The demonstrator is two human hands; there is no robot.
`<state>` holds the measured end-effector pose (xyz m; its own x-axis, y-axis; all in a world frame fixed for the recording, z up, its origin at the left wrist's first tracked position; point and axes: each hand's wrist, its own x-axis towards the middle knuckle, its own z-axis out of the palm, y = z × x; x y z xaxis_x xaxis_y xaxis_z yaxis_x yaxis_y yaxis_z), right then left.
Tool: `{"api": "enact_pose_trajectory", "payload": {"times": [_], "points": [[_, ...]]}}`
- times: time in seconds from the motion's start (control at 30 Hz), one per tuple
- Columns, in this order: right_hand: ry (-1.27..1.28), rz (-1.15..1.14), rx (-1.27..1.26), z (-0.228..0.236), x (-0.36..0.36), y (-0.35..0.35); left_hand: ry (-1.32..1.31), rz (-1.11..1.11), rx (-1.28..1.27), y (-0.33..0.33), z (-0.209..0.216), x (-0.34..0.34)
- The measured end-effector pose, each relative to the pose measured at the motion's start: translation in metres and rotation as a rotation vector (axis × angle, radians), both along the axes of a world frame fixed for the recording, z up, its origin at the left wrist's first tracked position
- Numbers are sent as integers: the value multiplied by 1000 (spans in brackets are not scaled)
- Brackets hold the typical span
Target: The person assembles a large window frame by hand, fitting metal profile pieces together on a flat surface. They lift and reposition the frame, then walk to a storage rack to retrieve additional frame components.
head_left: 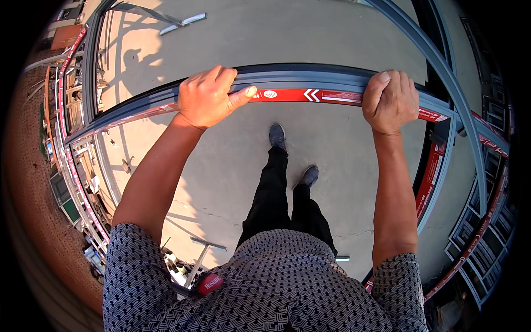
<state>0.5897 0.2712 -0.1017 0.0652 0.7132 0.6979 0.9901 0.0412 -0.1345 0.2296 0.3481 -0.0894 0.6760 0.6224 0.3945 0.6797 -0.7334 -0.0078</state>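
A grey metal frame bar (298, 78) with red protective tape along its near face runs across in front of me at arm's length. My left hand (207, 95) is wrapped over its left part, the thumb lying along the red tape. Farther right, my right hand (391, 100) grips the same bar in a closed fist, close to the corner where it meets a side rail (436, 177). Both arms reach forward, nearly straight. The undersides of the fingers are hidden behind the bar.
Another long grey profile (442, 66) slants across the upper right. Stacked frames (492, 232) stand at the far right. Taped rails and loose scraps lie on the left, beside brown ground (25, 166). Metal stands (182, 23) rest on the concrete floor (332, 144) under my feet.
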Motion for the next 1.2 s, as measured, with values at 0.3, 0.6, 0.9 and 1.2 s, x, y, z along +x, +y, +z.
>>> {"api": "enact_pose_trajectory", "payload": {"times": [0.3,0.6,0.9,1.2], "points": [[-64,-19,-47,2,-4,-1,6,72,13,-6,-3,3],[-83,254,-118,11,-123,22,-94,98,-18,-6,-7,7],[-72,183,-121,10,-147,28,-152,6,51,-8,-8,-9],[-91,176,-152,9,-147,30,-230,175,232,17,-18,-181]]}}
